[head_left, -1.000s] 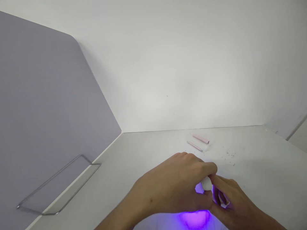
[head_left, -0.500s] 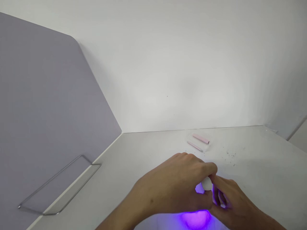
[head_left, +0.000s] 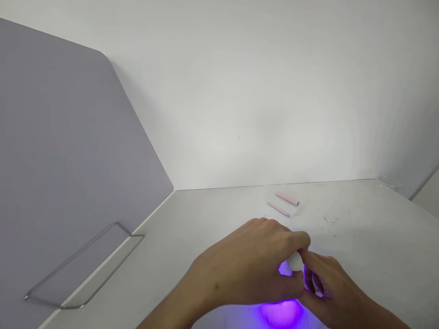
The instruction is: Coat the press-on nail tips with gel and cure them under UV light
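Observation:
My left hand (head_left: 250,267) curls over a small white lamp (head_left: 295,262), fingers wrapped round it. A violet glow (head_left: 280,311) from it falls on the white table (head_left: 206,237) beneath. My right hand (head_left: 327,288) sits just to the right, fingers bent and touching the lamp's end; a small pale thing shows between its fingertips, too small to name. Beyond both hands lie a pink tube (head_left: 287,198) and a thin pink stick (head_left: 278,209), side by side on the table.
A grey divider panel (head_left: 68,151) stands along the table's left edge, held by a bent wire foot (head_left: 85,262). A white wall (head_left: 274,91) closes the back. Dark specks (head_left: 327,222) dot the table to the right of the pink things.
Almost nothing has moved. My right fingers have shifted slightly against the lamp, and the violet glow stays on the table.

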{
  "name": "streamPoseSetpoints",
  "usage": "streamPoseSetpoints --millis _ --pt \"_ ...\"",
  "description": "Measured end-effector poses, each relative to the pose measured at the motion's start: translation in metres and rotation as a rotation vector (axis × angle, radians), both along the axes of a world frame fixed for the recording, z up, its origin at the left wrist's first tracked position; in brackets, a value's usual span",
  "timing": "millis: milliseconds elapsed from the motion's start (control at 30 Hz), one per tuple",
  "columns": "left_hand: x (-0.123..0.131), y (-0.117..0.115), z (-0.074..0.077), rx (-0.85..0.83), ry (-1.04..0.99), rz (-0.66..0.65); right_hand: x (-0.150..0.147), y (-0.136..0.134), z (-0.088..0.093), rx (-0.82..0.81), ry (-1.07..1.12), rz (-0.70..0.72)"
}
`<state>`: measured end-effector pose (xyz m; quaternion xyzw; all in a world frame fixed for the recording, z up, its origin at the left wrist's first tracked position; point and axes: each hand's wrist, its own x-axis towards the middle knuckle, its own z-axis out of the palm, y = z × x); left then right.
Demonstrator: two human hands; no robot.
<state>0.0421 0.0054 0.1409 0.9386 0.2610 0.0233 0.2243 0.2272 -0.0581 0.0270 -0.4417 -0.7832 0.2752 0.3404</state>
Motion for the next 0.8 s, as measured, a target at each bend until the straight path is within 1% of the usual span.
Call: streamPoseSetpoints --millis 133,300,567,800 --pt "0.0000 -0.0005 0.0001 -0.002 0.006 0.002 0.0011 0.0007 -0.0011 0.029 0.006 0.001" --pt "-0.0001 -0.0014 0.0002 0.003 0.001 0.004 0.0009 0.0022 -0.0010 0.011 0.003 0.002" --pt "0.0006 -0.0020 0.0007 0.006 0.014 0.015 0.0006 0.0006 -0.0003 0.041 -0.003 0.002" --pt "0.0019 -0.0003 0.0005 -0.002 0.018 0.015 -0.0003 0.0012 0.0001 0.034 -0.015 -0.004"
